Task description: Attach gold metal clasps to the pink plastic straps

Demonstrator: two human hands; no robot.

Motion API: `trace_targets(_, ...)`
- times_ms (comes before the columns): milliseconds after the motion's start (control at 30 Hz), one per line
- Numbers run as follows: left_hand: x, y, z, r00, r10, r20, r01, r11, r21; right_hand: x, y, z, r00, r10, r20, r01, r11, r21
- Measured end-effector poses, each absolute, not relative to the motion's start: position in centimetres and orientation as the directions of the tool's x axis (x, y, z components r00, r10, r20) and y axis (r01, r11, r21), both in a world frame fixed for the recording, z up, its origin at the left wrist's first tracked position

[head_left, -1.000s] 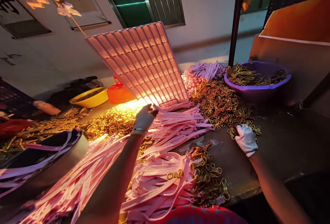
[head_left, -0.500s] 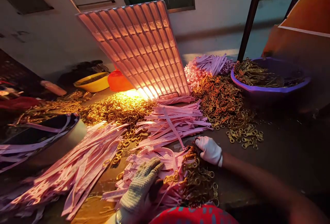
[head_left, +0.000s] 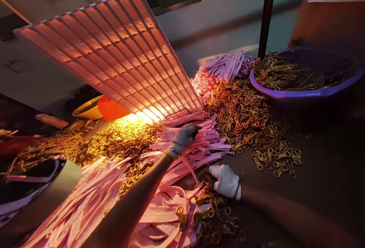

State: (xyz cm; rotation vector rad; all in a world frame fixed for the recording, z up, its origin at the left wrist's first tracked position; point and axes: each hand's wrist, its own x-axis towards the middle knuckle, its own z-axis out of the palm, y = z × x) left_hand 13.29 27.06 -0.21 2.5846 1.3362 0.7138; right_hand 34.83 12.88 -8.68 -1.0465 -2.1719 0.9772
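Note:
My left hand (head_left: pixel 184 139), in a dotted knit glove, lies over the middle pile of pink straps (head_left: pixel 203 149). Its fingers reach to the right, and nothing shows in them. My right hand (head_left: pixel 225 181), in a white glove with dark fingertips, is closed low over the dark tabletop; what it holds, if anything, is hidden. Just below it is a heap of brass swivel clasps (head_left: pixel 216 217), some joined to the near pink straps (head_left: pixel 155 213). One strap runs down from the middle pile, its end close to my right hand.
A glowing ribbed pink panel (head_left: pixel 122 50) leans over a brightly lit heap of brass rings (head_left: pixel 131 128). More clasps (head_left: pixel 239 115) lie at right, before a purple basin (head_left: pixel 308 93). A bucket (head_left: pixel 72 175) holding straps stands at left. Yellow (head_left: pixel 88 109) and red (head_left: pixel 112 108) bowls sit behind.
My left hand has moved forward from the near straps onto the middle pile. My right hand stays closed near the clasps. The camera view has shifted and tilted.

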Motion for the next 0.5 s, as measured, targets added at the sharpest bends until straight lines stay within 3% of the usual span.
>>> trace_targets(200,13.2,29.3,-1.5,0.715,0.674,0.182,0.586,-0.721,0.369,34.7,12.8,-8.5,-0.547,0.828,0.119,0.498,0.437,-0.749)
trace_targets(300,13.1,29.2,-1.4,0.789,0.593,0.159,0.535,-0.792,0.294,34.8,12.8,-8.3,-0.554,0.827,0.101,0.526,0.442,-0.726)
trace_targets(400,13.4,29.1,-1.3,0.84,0.489,0.237,0.458,-0.872,0.174,34.8,12.8,-8.1,-0.56,0.823,0.097,0.542,0.452,-0.708)
trace_targets(500,13.3,28.7,-0.4,0.809,0.471,0.352,0.456,-0.881,0.128,35.0,12.9,-7.9,-0.561,0.821,0.106,0.528,0.453,-0.719)
